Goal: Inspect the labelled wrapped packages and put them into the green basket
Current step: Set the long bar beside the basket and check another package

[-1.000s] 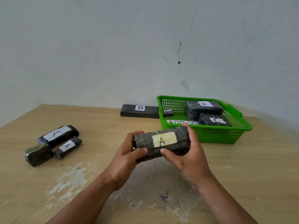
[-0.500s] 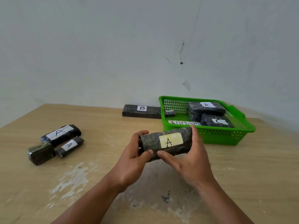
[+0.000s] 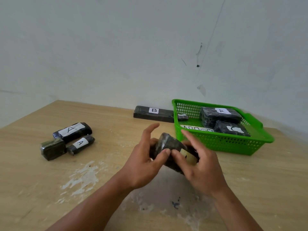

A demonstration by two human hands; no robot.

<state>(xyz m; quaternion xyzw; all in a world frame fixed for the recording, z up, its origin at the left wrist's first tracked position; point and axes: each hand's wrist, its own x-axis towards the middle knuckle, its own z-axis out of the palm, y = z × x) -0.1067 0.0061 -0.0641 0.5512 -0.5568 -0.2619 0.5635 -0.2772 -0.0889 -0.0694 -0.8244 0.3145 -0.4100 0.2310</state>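
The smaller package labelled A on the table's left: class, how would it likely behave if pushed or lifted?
The smaller package labelled A looks cylindrical and lies on its side, so a sideways push would probably roll it. Its glossy wrap may feel slippery. The unlabelled package beside it could stop it rolling.

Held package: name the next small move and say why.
Probably turn the held package level so its label shows: it sits tilted between the left hand and right hand, with the label angled away and partly covered.
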